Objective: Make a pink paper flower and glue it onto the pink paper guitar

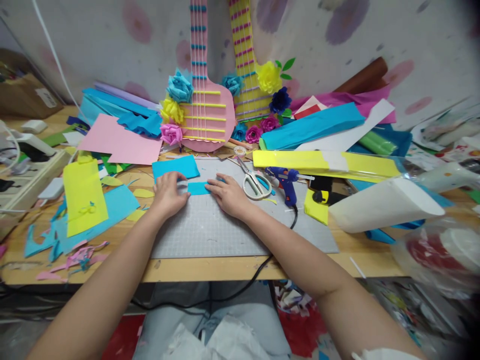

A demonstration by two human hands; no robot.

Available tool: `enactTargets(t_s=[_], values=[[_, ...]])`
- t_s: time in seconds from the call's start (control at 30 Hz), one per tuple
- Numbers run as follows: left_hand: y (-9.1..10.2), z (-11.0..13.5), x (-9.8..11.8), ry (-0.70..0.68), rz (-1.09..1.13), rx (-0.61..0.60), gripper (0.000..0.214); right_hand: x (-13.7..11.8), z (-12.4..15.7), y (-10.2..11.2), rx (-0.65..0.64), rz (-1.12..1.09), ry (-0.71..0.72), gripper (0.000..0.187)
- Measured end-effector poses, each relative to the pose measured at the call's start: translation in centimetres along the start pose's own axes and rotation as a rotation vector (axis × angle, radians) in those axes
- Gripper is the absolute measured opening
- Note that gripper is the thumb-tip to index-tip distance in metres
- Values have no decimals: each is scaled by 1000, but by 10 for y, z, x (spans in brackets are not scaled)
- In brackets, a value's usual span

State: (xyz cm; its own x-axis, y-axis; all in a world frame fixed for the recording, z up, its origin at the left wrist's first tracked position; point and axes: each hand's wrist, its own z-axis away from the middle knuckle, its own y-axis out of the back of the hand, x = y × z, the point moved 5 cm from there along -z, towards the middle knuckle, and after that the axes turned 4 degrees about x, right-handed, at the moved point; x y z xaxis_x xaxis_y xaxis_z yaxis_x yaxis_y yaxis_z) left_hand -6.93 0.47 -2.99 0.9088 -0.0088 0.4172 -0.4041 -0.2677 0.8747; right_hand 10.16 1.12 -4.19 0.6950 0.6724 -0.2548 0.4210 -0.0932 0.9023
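Note:
On the grey cutting mat (210, 230) a short blue paper strip (198, 188) lies flat between my two hands. My left hand (167, 195) rests at the strip's left end, thumb and forefinger apart; a pale patch shows between them, and I cannot make out what it is. Behind that hand sits a larger blue paper piece (178, 168). My right hand (228, 195) lies over the strip's right end with its fingers stretched out flat. Close by on its right are white-handled scissors (257, 185), and farther right a blue glue gun (287, 182).
Two paper guitars, pink (210, 115) and yellow (249, 90), with paper flowers lean against the wall. Yellow paper in a clear sleeve (360, 166) and a white roll (386, 205) lie right. Left are pink card (120, 142), coloured scraps and a power strip (33, 175).

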Motion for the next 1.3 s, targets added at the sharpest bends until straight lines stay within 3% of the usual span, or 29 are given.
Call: enactTargets(t_s=[0.17, 0.27, 0.43, 0.77, 1.03, 1.3], values=[[7, -2, -3, 40, 21, 60, 31, 1, -2, 6, 28, -10, 4, 42], [3, -2, 6, -3, 43, 23, 27, 5, -3, 10, 43, -44, -60, 53], [-7, -3, 22, -149, 52, -54, 56, 9, -5, 14, 69, -60, -119, 49], [-8, -3, 31, -322, 47, 16, 42, 5, -7, 24, 164, -34, -31, 38], [1, -8, 27, -229, 284, 66, 24, 3, -6, 29, 291, -12, 39, 21], [-9, -5, 30, -289, 359, -135, 44, 9, -6, 32, 310, -29, 16, 20]])
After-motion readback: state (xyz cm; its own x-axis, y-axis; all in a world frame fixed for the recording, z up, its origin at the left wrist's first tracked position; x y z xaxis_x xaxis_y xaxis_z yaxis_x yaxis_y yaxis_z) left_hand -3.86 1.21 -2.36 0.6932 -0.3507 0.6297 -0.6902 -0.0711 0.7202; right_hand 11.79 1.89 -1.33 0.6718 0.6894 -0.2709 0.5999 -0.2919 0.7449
